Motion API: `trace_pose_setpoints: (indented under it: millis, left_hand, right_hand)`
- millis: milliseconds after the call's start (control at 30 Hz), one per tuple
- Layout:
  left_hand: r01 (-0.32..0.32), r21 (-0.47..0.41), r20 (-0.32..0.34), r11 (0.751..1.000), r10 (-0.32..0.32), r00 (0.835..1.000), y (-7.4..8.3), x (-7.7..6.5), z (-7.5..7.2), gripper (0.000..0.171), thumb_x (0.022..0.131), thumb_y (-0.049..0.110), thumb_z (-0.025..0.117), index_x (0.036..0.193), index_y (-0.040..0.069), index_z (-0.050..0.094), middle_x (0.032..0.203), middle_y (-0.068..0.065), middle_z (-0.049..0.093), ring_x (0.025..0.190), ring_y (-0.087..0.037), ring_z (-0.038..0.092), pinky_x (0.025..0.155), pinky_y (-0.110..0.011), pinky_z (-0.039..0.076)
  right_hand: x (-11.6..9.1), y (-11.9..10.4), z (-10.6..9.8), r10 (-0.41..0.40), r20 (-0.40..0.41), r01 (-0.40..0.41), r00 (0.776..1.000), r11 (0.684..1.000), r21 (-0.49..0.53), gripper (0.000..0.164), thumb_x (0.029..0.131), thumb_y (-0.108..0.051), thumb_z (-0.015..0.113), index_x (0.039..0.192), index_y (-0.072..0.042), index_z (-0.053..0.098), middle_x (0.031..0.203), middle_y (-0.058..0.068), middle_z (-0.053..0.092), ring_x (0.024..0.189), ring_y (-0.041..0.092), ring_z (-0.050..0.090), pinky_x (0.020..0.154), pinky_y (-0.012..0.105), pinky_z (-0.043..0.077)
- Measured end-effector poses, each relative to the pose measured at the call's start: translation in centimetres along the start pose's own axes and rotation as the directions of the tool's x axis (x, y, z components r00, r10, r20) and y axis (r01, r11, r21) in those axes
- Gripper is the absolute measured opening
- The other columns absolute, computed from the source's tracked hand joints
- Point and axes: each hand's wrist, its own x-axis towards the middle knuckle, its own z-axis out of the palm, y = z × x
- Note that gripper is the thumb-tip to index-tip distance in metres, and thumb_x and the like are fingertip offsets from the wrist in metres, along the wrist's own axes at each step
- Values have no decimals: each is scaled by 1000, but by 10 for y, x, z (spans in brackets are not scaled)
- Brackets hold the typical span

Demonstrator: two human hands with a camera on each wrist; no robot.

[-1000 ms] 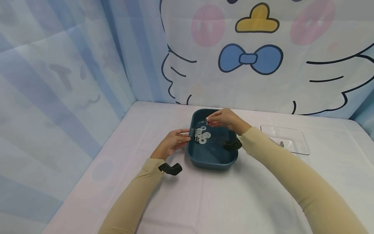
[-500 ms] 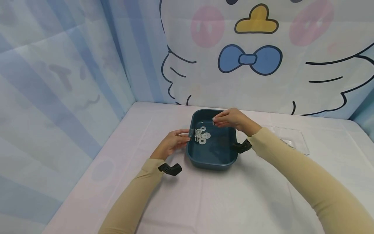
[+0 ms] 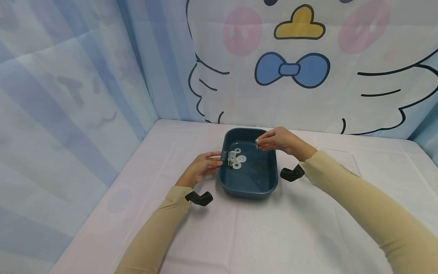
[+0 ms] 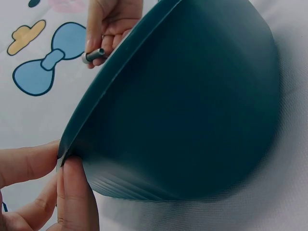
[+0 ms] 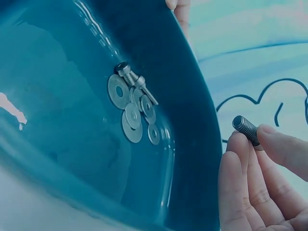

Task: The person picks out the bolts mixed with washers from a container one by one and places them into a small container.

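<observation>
A dark teal plastic bin (image 3: 251, 180) stands mid-table. My left hand (image 3: 202, 167) pinches its left rim between thumb and fingers; in the left wrist view the thumb (image 4: 76, 192) lies on the outer wall. Over the bin's far right part, my right hand (image 3: 283, 142) holds a short metal bolt (image 5: 246, 129) by thumb and fingertips, threaded end pointing out. Its head is mostly covered by the fingers in the right wrist view. Inside the bin, several flat washers (image 5: 117, 98) overlap in a pile, with shiny screws (image 5: 129, 76) against them near the left wall.
A clear shallow tray (image 3: 347, 155) lies to the right, partly hidden behind the right sleeve (image 3: 356, 201); small metal pieces (image 3: 350, 171) show at the sleeve's edge. A printed cloth wall (image 3: 291, 102) rises behind the table.
My right hand has moved right with the bolt, from over the washers' side toward the bin's right rim. Its sleeve now covers more of the clear tray. My left hand stays on the rim.
</observation>
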Motion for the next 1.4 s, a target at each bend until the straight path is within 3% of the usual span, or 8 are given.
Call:
trace_pose_setpoints:
  millis: [467,733,1000,1167,1400]
  left_hand:
    - [16,21,-7,1000,-16,1000,1,0,0,48,88,-3,59,134,7,51,132,-19,55,70,-4,61,63,-16,50]
    - [18,15,-6,1000,-18,1000,1,-1,0,47,88,-3,59,134,7,51,131,-18,56,73,-5,61,63,-16,51]
    - [17,28,-5,999,-17,1000,2,-1,0,47,88,-2,59,134,8,51,130,-18,56,71,-4,62,63,-16,50]
    - [19,33,-9,999,-19,1000,3,-2,0,47,88,-2,59,134,8,52,129,-17,57,70,-4,62,63,-17,50]
    - [19,23,-11,1000,-19,1000,2,-1,0,47,88,-2,59,133,8,52,129,-17,57,72,-4,61,64,-17,50]
  right_hand:
    - [-21,7,-18,22,4,-22,1000,999,-40,43,90,-17,63,122,10,55,89,-4,70,94,16,67,90,32,52]
    - [-31,17,-32,43,-13,-43,999,999,-14,47,89,-17,64,125,11,52,91,-4,71,84,7,67,83,26,55]
    - [-42,27,-47,54,-18,-54,998,999,-10,50,89,-19,65,125,12,50,87,-8,70,85,7,67,87,29,53]
    - [-50,31,-54,56,-32,-56,998,998,3,51,87,-21,68,124,10,51,87,-9,70,83,6,67,81,24,55]
    - [-60,38,-70,46,-40,-45,998,998,37,35,87,-19,67,115,2,61,85,-10,70,82,5,67,79,23,55]
